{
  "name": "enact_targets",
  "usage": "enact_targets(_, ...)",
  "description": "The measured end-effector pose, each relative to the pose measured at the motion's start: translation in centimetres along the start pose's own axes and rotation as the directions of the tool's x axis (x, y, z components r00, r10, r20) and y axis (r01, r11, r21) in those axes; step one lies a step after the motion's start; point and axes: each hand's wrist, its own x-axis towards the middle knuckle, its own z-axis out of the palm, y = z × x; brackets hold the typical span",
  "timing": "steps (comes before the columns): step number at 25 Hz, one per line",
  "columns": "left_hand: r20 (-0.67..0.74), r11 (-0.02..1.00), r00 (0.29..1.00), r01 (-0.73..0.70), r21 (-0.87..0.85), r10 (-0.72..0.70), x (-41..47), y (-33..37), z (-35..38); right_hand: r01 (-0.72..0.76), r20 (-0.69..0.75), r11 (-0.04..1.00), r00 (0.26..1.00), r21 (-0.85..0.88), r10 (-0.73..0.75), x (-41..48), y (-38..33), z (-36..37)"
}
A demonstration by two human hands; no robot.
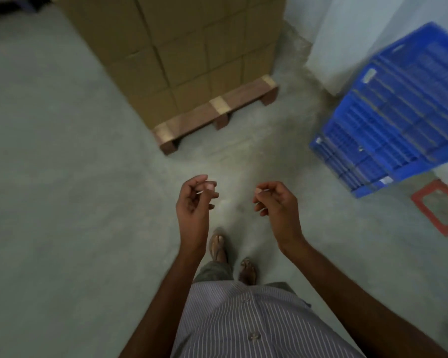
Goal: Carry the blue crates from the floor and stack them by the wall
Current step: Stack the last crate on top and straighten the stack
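Head view, looking down; frame motion-blurred.

Left hand (195, 200): held out at waist height, fingers loosely curled, thumb near the fingertips, nothing in it. Right hand (276, 202): same posture, loosely curled, holding nothing. The two hands are apart, with bare concrete floor (62, 177) visible between them. Neither touches any object.

Blue crates (398, 112): slatted plastic, at upper right, up against the pale wall (360, 34). They are well apart from both hands. Blur prevents a count, and I cannot tell whether this is one crate or several stacked.

Surroundings: a tall block of cardboard boxes (179, 47) sits on a wooden pallet (217, 112), ahead and to the left of the crates. The pallet's near corner points toward the person. A strip of dusty floor runs between the pallet and the crates. A red frame (440, 210), a flat rectangle with an open centre, lies on the floor just beside the crates' near corner.

Below the hands: feet in sandals (219, 248), and a striped shirt (243, 319) fills the bottom edge.
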Motion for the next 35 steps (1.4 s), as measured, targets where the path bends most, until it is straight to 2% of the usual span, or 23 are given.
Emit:
enact_targets(5, -0.313, 0.997, 0.949, 0.0, -0.072, -0.022, -6.5, -2.0, -10.3, 0.039, 0.245, 0.994, 0.969, -0.104, -0.013, -6.5, 2.8, 7.2)
enact_targets(9, -0.434, 0.994, 0.9, -0.007, -0.106, -0.04, -10.7, -3.0, -19.0, 0.058, 0.437, 0.989, 0.899, -0.137, 0.008, -10.9, 4.3, 14.8)
enact_targets(13, -0.554, 0.979, 0.825, 0.003, -0.202, -0.117, -14.9, -3.9, -29.9, -0.119, 0.566, 0.981, 0.803, -0.152, 0.185, -18.0, 6.9, 24.8)
enact_targets(16, -0.661, 0.963, 0.731, -0.021, -0.268, -0.168, -17.8, -3.9, -38.8, -0.225, 0.667, 0.954, 0.683, -0.199, 0.299, -24.3, 8.7, 32.6)
enact_targets(19, -0.756, 0.938, 0.613, -0.069, -0.339, -0.229, -20.2, -4.0, -46.4, -0.161, 0.753, 0.953, 0.585, -0.257, 0.302, -28.8, 8.5, 40.0)
enact_targets(24, -0.842, 0.922, 0.467, -0.124, -0.366, -0.271, -20.5, -4.9, -57.0, 0.033, 0.846, 0.96, 0.481, -0.28, 0.23, -33.5, 8.9, 51.9)
enact_targets(28, -0.898, 0.959, 0.39, -0.101, -0.264, -0.205, -18.8, -5.4, -66.5, 0.173, 0.918, 0.952, 0.352, -0.253, 0.18, -35.8, 10.0, 62.4)
enact_targets(33, -0.961, 0.992, 0.258, -0.047, -0.12, -0.104, -17.5, -3.7, -77.7, 0.277, 0.967, 0.934, 0.183, -0.226, 0.18, -39.6, 9.5, 76.5)
enact_targets(35, -0.979, 0.995, 0.183, -0.022, -0.097, -0.091, -17.0, -3.3, -82.0, 0.301, 0.973, 0.927, 0.128, -0.222, 0.192, -41.8, 9.6, 81.5)
